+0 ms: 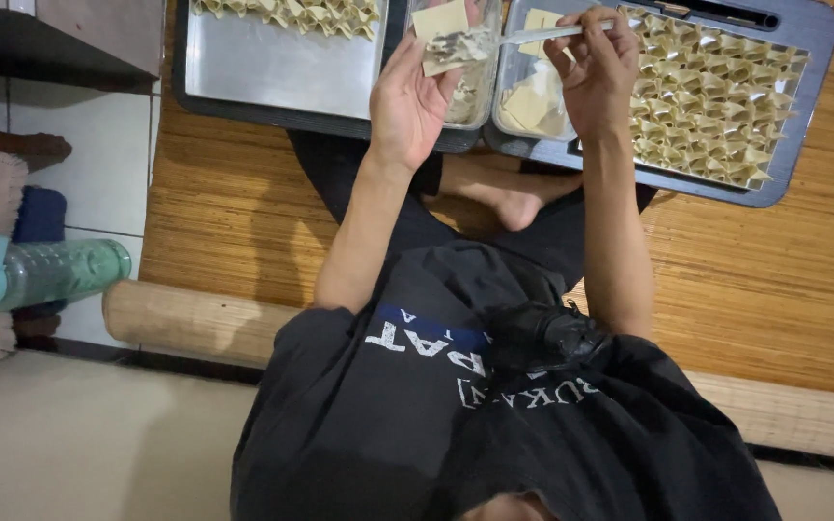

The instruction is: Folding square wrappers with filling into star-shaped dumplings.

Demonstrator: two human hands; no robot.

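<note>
My left hand [415, 96] is palm up and holds a square pale dough wrapper [448, 50] with a dab of grey filling on it. My right hand [596, 69] grips a thin metal spoon [547, 34], its tip resting on that filling. Below the hands sit a clear tub of filling [472, 96] and a clear tub of stacked wrappers [531, 104]. A dark tray [792, 145] on the right is packed with several folded dumplings [716, 92]. A metal tray [282, 72] on the left holds a row of folded dumplings [291, 12] along its far edge.
I sit cross-legged on a woven straw mat [234, 212], with my bare foot [518, 201] under the trays. A rolled mat end [190, 320] lies at the left. A green water bottle [45, 273] lies on the tiled floor [98, 135] at far left.
</note>
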